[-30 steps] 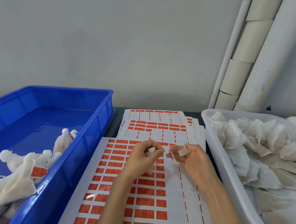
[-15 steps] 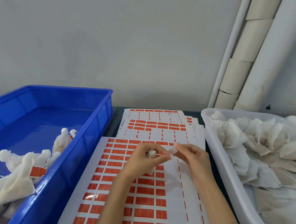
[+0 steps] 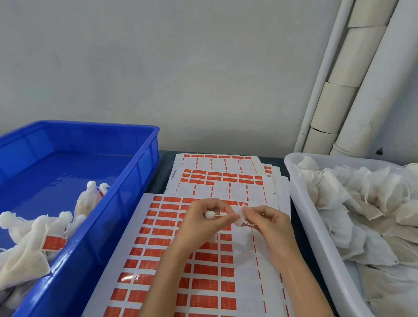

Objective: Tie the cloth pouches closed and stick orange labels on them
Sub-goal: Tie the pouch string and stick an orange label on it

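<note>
My left hand (image 3: pixel 201 222) grips the gathered neck of a small white cloth pouch (image 3: pixel 209 214), whose body is mostly hidden under the palm. Its string runs right to my right hand (image 3: pixel 268 223), which pinches the string together with a small white tag (image 3: pixel 239 214). Both hands hover over a sheet of orange labels (image 3: pixel 196 286) in the middle of the table. Tied pouches, one bearing an orange label (image 3: pixel 53 243), lie in the blue bin (image 3: pixel 117 216) on the left. Untied pouches (image 3: pixel 361 197) fill the white tub (image 3: pixel 304 211) on the right.
More label sheets (image 3: pixel 221 176), partly stripped, lie stacked behind the front sheet. White pipes (image 3: pixel 348 76) run up the wall at the back right. The far half of the blue bin holds no pouches.
My hands have come together: the right hand moved left to meet the left and now pinches the string and tag close to the pouch's neck. The pouch's neck shows more between my left fingers.
</note>
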Demonstrator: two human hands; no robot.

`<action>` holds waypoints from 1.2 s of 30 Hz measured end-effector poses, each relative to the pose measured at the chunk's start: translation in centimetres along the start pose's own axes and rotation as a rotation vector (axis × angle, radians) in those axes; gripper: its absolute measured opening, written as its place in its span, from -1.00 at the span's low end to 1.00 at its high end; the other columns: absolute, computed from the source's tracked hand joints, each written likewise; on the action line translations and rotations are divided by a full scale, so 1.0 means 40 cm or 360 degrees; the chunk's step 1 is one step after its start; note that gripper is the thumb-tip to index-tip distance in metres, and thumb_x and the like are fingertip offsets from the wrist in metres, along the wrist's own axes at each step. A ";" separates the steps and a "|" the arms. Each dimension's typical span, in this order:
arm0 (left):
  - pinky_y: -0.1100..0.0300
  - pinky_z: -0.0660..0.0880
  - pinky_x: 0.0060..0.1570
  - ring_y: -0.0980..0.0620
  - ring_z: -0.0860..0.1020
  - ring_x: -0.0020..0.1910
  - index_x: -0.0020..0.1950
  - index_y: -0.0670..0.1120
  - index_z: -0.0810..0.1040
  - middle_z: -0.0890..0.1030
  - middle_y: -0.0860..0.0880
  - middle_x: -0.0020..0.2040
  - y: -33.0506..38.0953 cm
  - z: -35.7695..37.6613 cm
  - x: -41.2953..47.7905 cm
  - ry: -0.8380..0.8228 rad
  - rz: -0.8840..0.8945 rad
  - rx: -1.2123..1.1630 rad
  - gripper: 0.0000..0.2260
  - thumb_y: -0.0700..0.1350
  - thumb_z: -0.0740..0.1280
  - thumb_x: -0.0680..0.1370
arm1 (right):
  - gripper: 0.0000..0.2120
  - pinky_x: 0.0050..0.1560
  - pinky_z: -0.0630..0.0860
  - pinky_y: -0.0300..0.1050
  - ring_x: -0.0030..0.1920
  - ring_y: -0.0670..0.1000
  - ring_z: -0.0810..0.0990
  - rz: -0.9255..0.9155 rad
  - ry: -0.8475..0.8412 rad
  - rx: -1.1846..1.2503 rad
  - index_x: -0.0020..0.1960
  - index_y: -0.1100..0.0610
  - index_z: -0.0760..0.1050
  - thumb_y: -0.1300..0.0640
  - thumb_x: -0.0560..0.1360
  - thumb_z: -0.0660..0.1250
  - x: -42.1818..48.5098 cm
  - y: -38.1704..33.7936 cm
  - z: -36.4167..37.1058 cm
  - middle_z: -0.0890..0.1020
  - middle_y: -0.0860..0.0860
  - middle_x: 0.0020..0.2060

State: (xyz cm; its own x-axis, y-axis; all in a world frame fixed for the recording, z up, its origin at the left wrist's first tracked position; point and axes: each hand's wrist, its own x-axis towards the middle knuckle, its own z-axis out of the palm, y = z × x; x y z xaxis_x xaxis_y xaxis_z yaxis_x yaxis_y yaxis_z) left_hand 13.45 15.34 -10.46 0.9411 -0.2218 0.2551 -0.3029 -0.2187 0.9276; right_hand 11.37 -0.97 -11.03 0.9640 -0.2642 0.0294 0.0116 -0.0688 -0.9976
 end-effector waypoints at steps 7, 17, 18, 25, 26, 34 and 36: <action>0.44 0.46 -0.33 0.14 0.52 -0.37 -0.19 0.06 0.68 0.63 0.12 -0.28 -0.006 -0.001 0.003 0.0026 -0.0029 0.0050 -0.94 0.00 0.50 0.40 | -0.94 -0.15 0.44 -0.29 -0.17 -0.22 0.64 0.0005 -0.0026 0.0006 -0.15 0.03 0.64 0.06 0.42 0.47 -0.002 0.000 -0.002 0.69 -0.19 -0.25; 0.42 0.50 -0.30 0.06 0.57 -0.25 -0.21 0.08 0.67 0.64 0.17 -0.24 -0.003 -0.002 0.004 0.0073 -0.0068 0.0096 -0.95 0.00 0.51 0.40 | -0.96 -0.13 0.41 -0.27 -0.19 -0.19 0.67 -0.0043 -0.0068 0.0004 -0.17 0.02 0.65 0.07 0.41 0.48 -0.006 -0.003 -0.002 0.69 -0.20 -0.24; 0.42 0.50 -0.30 0.06 0.57 -0.24 -0.21 0.08 0.67 0.64 0.17 -0.24 -0.002 -0.002 0.004 0.0074 -0.0073 0.0096 -0.95 0.00 0.51 0.40 | -0.96 -0.14 0.41 -0.27 -0.19 -0.19 0.67 -0.0045 -0.0069 0.0003 -0.17 0.02 0.65 0.06 0.41 0.48 -0.006 -0.003 -0.002 0.69 -0.20 -0.24; 0.40 0.52 -0.28 0.05 0.57 -0.25 -0.22 0.09 0.66 0.64 0.15 -0.25 -0.002 -0.003 0.003 0.0091 -0.0078 0.0089 -0.95 0.01 0.50 0.40 | -0.95 -0.11 0.40 -0.27 -0.18 -0.19 0.67 -0.0058 -0.0096 -0.0026 -0.17 0.00 0.64 0.05 0.41 0.48 -0.009 -0.004 -0.003 0.69 -0.20 -0.24; 0.40 0.52 -0.28 0.06 0.57 -0.24 -0.23 0.09 0.66 0.64 0.15 -0.25 -0.002 -0.004 0.003 0.0092 -0.0075 0.0091 -0.95 0.00 0.50 0.40 | -0.96 -0.10 0.40 -0.26 -0.18 -0.19 0.67 -0.0057 -0.0099 -0.0028 -0.17 0.00 0.64 0.05 0.41 0.48 -0.009 -0.004 -0.003 0.69 -0.19 -0.24; 0.41 0.52 -0.25 0.16 0.60 -0.19 -0.19 0.14 0.66 0.66 0.18 -0.22 -0.002 -0.003 0.001 0.0061 -0.0072 0.0094 -0.95 -0.03 0.48 0.44 | -0.92 -0.10 0.43 -0.27 -0.15 -0.22 0.64 -0.0034 -0.0133 -0.0065 -0.14 -0.02 0.66 0.01 0.39 0.48 -0.011 -0.006 -0.006 0.69 -0.20 -0.23; 0.41 0.53 -0.24 0.16 0.61 -0.17 -0.19 0.12 0.66 0.66 0.16 -0.21 -0.001 -0.003 0.000 0.0050 -0.0071 0.0100 -0.95 -0.03 0.47 0.45 | -0.88 -0.10 0.45 -0.27 -0.15 -0.20 0.65 -0.0021 -0.0154 -0.0073 -0.11 -0.02 0.66 -0.01 0.38 0.48 -0.012 -0.005 -0.005 0.70 -0.18 -0.23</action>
State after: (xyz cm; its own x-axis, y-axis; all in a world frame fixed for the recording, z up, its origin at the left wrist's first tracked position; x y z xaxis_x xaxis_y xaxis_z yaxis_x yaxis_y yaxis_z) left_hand 13.48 15.47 -10.49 0.9578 -0.1811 0.2232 -0.2685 -0.2871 0.9195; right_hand 10.85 -1.01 -10.83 0.9850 -0.1689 0.0343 0.0147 -0.1160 -0.9931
